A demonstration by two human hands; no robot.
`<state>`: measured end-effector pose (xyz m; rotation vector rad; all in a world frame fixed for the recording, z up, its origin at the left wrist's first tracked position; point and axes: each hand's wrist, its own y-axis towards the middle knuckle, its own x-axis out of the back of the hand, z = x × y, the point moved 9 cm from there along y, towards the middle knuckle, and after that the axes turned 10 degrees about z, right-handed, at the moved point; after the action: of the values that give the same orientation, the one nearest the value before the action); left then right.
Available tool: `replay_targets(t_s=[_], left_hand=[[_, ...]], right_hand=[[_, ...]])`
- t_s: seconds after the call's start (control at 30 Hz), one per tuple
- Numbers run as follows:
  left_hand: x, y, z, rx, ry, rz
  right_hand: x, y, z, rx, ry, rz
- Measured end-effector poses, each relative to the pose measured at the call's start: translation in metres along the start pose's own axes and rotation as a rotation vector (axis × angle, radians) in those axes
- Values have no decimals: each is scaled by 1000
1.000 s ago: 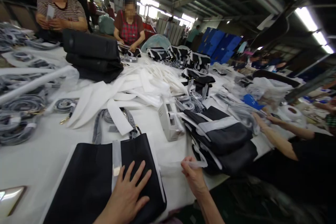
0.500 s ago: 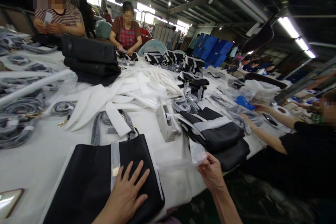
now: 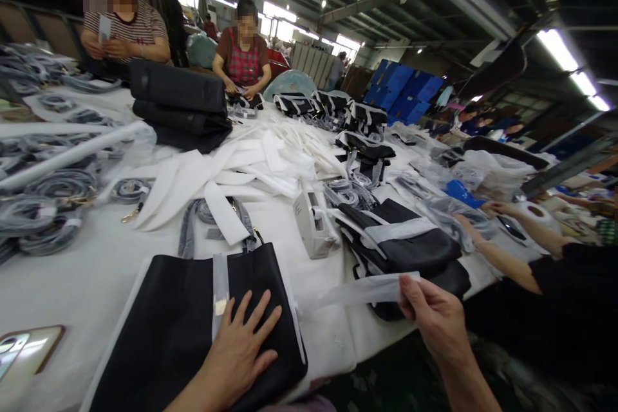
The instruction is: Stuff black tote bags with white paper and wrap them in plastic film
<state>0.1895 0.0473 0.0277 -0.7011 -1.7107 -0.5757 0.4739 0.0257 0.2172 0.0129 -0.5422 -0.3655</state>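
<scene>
Beneath my left hand [image 3: 244,341], which lies flat with fingers spread, is a black handbag [image 3: 159,315]. A pale strip [image 3: 221,290] runs down the bag's front with a small gold-coloured piece on it. My right hand [image 3: 434,315] pinches the end of a translucent whitish strip [image 3: 367,290], stretched out to the right of the bag; its left end fades against the table near the bag's edge. Behind the bag stands a white tape dispenser [image 3: 311,225]. Wrapped grey handles [image 3: 188,232] and a white foam piece [image 3: 225,212] lie at the bag's top edge.
More black bags [image 3: 415,238] are stacked to the right, beside a co-worker's arms [image 3: 502,257]. White foam sheets [image 3: 275,154] cover the table's middle. Wrapped coiled straps [image 3: 58,206] lie left, a phone [image 3: 29,354] at lower left. Two people work across the table.
My right hand has moved to the right, and the translucent strip, bunched at my fingers before, is now drawn out lengthwise. My left hand stays on the bag. The view has shifted slightly.
</scene>
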Motion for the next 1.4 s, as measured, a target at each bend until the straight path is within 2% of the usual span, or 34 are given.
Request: replay_targets(t_s=[0.1, 0.17, 0.2, 0.27, 0.33, 0.37, 0.47, 0.53, 0.57, 0.63, 0.7, 0.83, 0.93, 1.03, 1.13, 1.17, 1.3, 1.4], left_hand=[[1, -1, 0, -9, 4, -9], [2, -2, -1, -12, 7, -16], [2, -2, -1, -13, 9, -20], [2, -2, -1, -12, 14, -28], [3, -2, -1, -14, 16, -38], [3, -1, -1, -16, 17, -44], [5, -1, -1, -17, 15, -60], [5, -1, -1, -17, 16, -63], [6, -1, -1, -17, 19, -63], [6, -2, -2, -16, 29, -60], [5, -2, -2, -17, 40, -56], [3, -2, -2, -19, 55, -54], [3, -1, -1, -8, 58, -58], [4, -2, -1, -7, 51, -59], [4, -3, -1, -7, 43, -59], [4, -3, -1, -5, 42, -60], [4, -3, -1, 1, 34, -51], [7, -2, -1, 5, 21, -34]], right_hand=[[8, 5, 28, 138, -295, 97], [17, 12, 28, 131, -278, 100], [24, 15, 22, 108, -215, 49], [37, 13, 2, 51, -4, -141], [30, -1, -36, -47, 265, -294], [15, -12, -60, -122, 389, -309], [-55, -53, -126, -397, 558, -207], [-97, -80, -156, -549, 584, -174], [-117, -85, -161, -582, 593, -121], [-143, -82, -158, -597, 589, -76], [-152, -65, -144, -594, 590, -97], [-154, -29, -125, -632, 675, -189], [-150, -18, -120, -644, 715, -198], [-136, -18, -115, -658, 772, -159], [-110, -15, -101, -619, 810, -92], [-99, -12, -95, -591, 752, -68], [-54, -3, -69, -488, 271, -38], [-42, 1, -28, -264, -97, 10]])
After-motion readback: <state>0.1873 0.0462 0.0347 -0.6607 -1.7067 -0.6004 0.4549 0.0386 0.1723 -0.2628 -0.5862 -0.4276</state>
